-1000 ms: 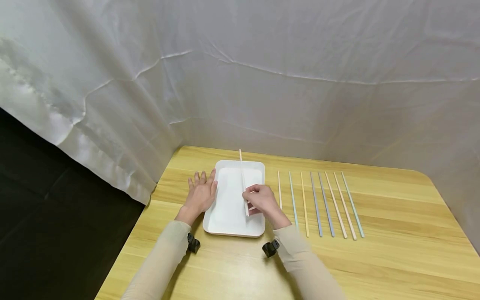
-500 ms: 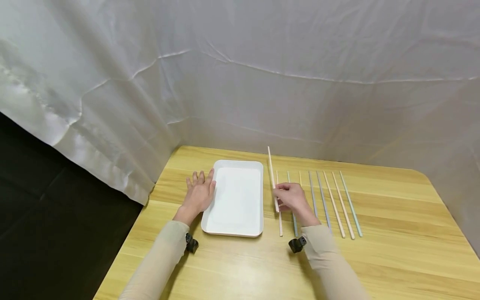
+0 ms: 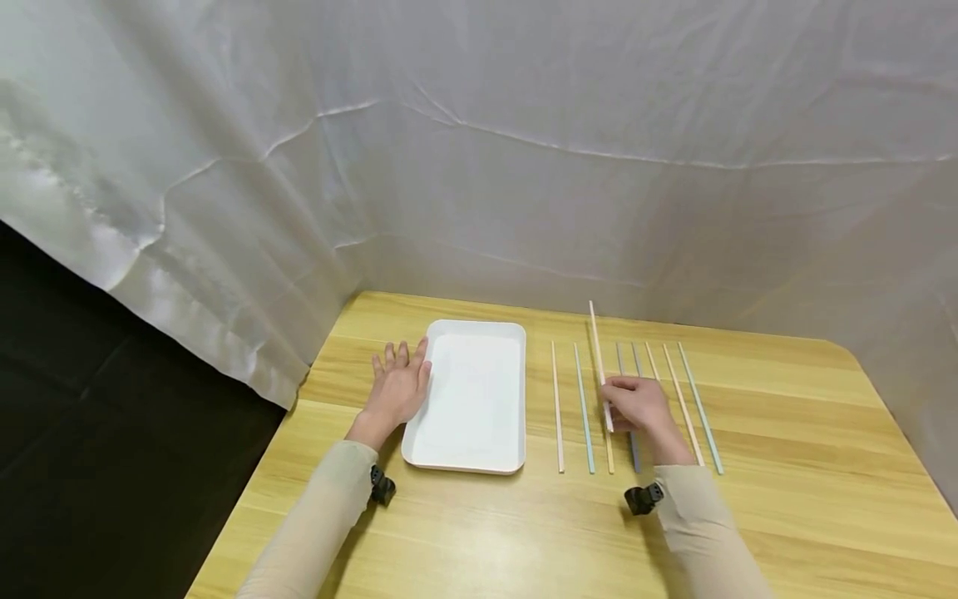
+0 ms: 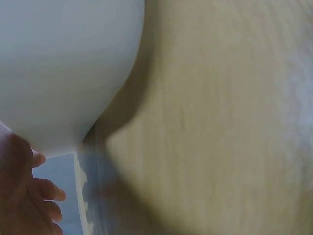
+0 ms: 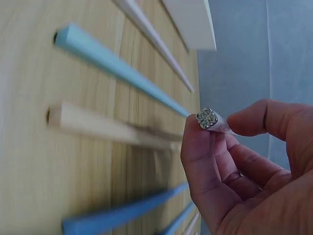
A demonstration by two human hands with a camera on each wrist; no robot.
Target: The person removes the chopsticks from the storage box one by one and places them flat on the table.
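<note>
My right hand [image 3: 639,408] pinches a pale pinkish-white chopstick [image 3: 597,349] near its lower end, with the far end angled up toward the curtain. In the right wrist view, the square end of this chopstick [image 5: 207,118] shows a silvery pattern between thumb and fingers. Below it on the table lies a yellow chopstick [image 3: 609,459], partly overlapped by the held one. My left hand [image 3: 399,387] lies with spread fingers along the left rim of a white rectangular tray [image 3: 471,399]. The tray's wall [image 4: 68,88] fills the upper left of the left wrist view.
A pink chopstick [image 3: 557,416] and a mint one [image 3: 585,408] lie between tray and right hand. Blue, peach and another mint chopstick [image 3: 701,408] lie under or right of that hand. A grey curtain [image 3: 524,208] hangs behind the wooden table [image 3: 808,433].
My right hand has carried the pale chopstick rightward from above the tray, past the pink and mint chopsticks, to above the yellow one. My left hand has stayed at the tray's rim.
</note>
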